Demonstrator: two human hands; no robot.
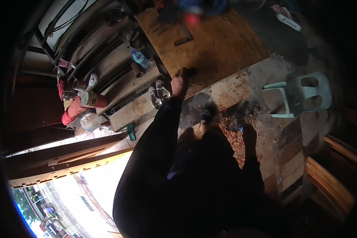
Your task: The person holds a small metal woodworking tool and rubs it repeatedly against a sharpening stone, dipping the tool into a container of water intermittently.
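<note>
My left hand (180, 84) reaches forward to the near left edge of a brown plywood sheet (222, 47). Its fingers are closed around a small dark object (190, 72), whose kind I cannot make out. In deep shadow, my right hand (249, 139) hangs low above floor strewn with wood chips (231, 137); its fingers are too dark to read. On the sheet lies a flat L-shaped piece (183, 39), like a square. A blurred person in blue (204, 5) is at the sheet's far edge.
A pale green plastic chair (311, 95) lies on the right. Left are long planks (127, 107), shoes (159, 94), a water bottle (140, 59) and a bucket (92, 99). One slipper (131, 132) sits by a bright opening. Timber pieces (329, 186) lean at lower right.
</note>
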